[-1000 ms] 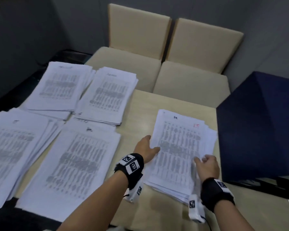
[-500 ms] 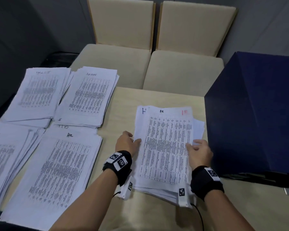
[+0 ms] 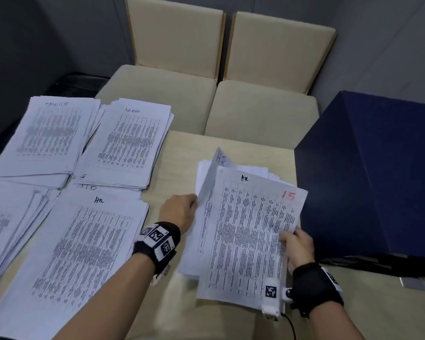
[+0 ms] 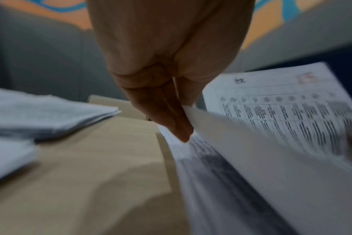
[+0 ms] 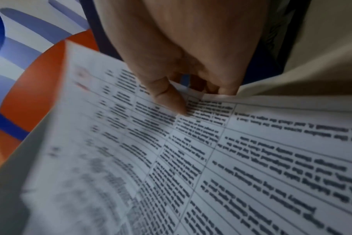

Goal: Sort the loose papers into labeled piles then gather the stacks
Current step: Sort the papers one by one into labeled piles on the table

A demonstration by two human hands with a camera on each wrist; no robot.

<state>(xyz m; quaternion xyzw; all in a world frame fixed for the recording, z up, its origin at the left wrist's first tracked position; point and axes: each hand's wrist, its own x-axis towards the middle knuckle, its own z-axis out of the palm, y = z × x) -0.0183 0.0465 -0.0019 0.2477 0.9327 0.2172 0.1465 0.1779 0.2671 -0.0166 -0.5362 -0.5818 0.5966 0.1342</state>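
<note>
A loose pile of printed sheets [image 3: 189,256] lies on the tan table [image 3: 231,148] at centre right. My right hand [image 3: 296,241] pinches the right edge of the top sheet [image 3: 245,231], marked "HR" and a red "15", thumb on top [image 5: 171,98]; the sheet [image 5: 211,159] is lifted and tilted. My left hand [image 3: 182,209] grips the left edge of a second sheet [image 3: 210,177], raised under the first, with "HR" in blue. In the left wrist view its fingers [image 4: 179,127] close on that edge [image 4: 251,151]. The sorted "HR" pile [image 3: 84,246] lies just left of the left wrist.
Three more sorted piles lie at the left: an "Admin" pile [image 3: 130,143], one behind it at the far left [image 3: 47,133], and a fanned one [image 3: 8,222] at the near left. A dark blue box [image 3: 368,173] stands close on the right. Two beige chairs [image 3: 260,109] are behind the table.
The right hand has lifted the top "HR" sheet off the loose pile. The left hand, which rested at the pile's left edge, now holds up a second sheet's edge.
</note>
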